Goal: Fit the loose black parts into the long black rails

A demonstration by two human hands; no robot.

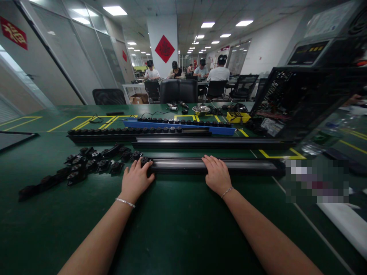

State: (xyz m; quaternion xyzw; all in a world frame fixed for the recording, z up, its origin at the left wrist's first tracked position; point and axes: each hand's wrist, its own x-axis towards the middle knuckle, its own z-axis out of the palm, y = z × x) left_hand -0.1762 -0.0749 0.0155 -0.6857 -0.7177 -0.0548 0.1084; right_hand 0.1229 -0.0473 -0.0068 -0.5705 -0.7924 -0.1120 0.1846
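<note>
A long black rail (177, 164) with a shiny grey channel lies crosswise in front of me on the green table. At its left end, my left hand (134, 181) is closed round a small black block (146, 160) seated in the channel; the fingers partly cover it. My right hand (217, 175) grips the rail further right, fingers over the top and near side. Just left of my left hand, several loose black blocks (91, 165) lie in a scattered pile. Behind it is a second black rail (200, 142), parallel to the first.
Further back, a black rail filled with blocks (123, 131) and a blue rail (223, 130) lie side by side. A metal bowl (201, 109) and a yellow tray (238, 117) stand behind them. An opened computer case (301, 95) and a plastic bottle (321, 133) are at right. People sit at a far table.
</note>
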